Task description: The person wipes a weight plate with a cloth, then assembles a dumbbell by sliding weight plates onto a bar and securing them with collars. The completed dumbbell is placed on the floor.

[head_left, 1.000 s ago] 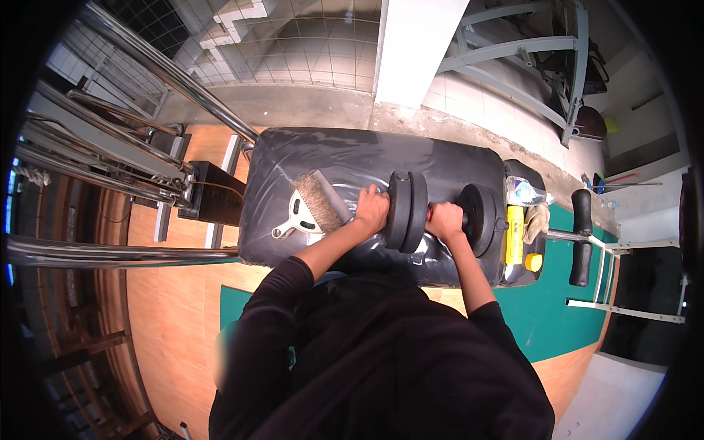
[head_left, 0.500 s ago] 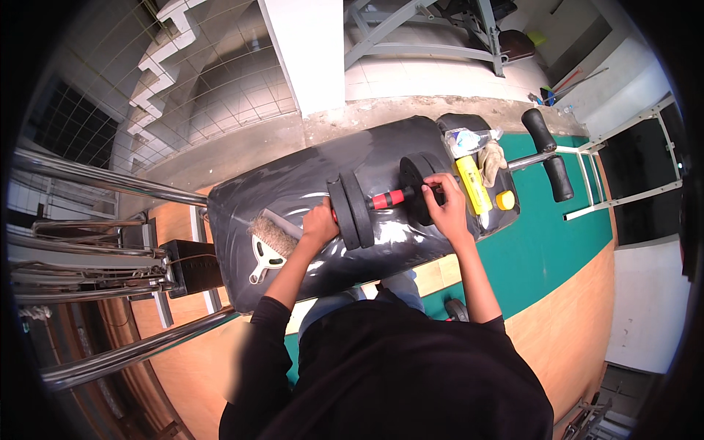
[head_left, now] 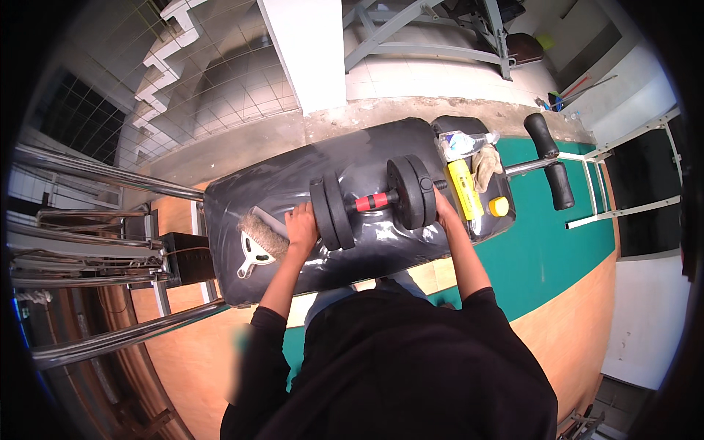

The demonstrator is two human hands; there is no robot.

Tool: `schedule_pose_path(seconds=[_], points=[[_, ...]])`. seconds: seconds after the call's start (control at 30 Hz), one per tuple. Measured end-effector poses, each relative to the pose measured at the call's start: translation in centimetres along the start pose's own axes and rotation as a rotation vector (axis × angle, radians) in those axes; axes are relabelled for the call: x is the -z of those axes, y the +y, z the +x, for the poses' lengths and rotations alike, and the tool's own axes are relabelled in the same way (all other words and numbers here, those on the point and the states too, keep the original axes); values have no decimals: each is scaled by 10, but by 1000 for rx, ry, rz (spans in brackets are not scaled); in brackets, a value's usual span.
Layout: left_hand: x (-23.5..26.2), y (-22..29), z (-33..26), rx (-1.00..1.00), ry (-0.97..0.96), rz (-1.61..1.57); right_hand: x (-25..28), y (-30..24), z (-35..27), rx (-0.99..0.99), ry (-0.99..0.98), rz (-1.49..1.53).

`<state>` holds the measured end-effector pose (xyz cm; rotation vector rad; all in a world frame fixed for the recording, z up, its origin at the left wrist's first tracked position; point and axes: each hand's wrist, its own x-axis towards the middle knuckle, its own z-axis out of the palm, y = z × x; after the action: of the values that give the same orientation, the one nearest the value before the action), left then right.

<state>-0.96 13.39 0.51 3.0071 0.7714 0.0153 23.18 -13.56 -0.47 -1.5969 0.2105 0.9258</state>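
Note:
A dumbbell with black plates [head_left: 339, 213] at both ends and a red and black grip [head_left: 371, 202] lies across a dark padded bench [head_left: 381, 139]. My left hand [head_left: 301, 226] is closed at its left end, against the outer face of the plates, with the fingers bent. At the other end, my right hand [head_left: 445, 210] holds the outer side of the right plates [head_left: 419, 192], just below the protruding bar tip [head_left: 440, 184]. The plates hide part of the right fingers. Left of my left hand lies a paint roller [head_left: 262, 238] with a shaggy sleeve and a white handle.
On the bench's right section lie a yellow tube [head_left: 463, 189], a yellow cap [head_left: 499, 206], pale gloves [head_left: 486, 167] and a clear plastic bottle [head_left: 463, 144]. Black foam rollers [head_left: 540, 135] stick out beyond. Chrome bars [head_left: 110, 172] of a machine stand at left, beside a wire mesh fence [head_left: 242, 66].
The dumbbell sits slightly farther left in view. My right hand has moved from the right plate's face to its outer side, uncovering those plates. My left hand has shifted left with its end.

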Motion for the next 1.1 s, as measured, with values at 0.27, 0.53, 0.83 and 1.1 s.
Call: schedule_pose_path(seconds=[0.27, 0.53, 0.83, 1.1], points=[[27, -8, 27, -23, -459, -288, -2, -21, 6, -104, -276, -184], [12, -29, 48, -149, -593, -271, -21, -38, -26, -117, -331, -18], [28, -10, 23, -137, -469, -167, -3, 20, 21, -28, -122, 31], [12, -10, 3, -188, -261, -136, -4, 22, 10, 56, -45, 2]])
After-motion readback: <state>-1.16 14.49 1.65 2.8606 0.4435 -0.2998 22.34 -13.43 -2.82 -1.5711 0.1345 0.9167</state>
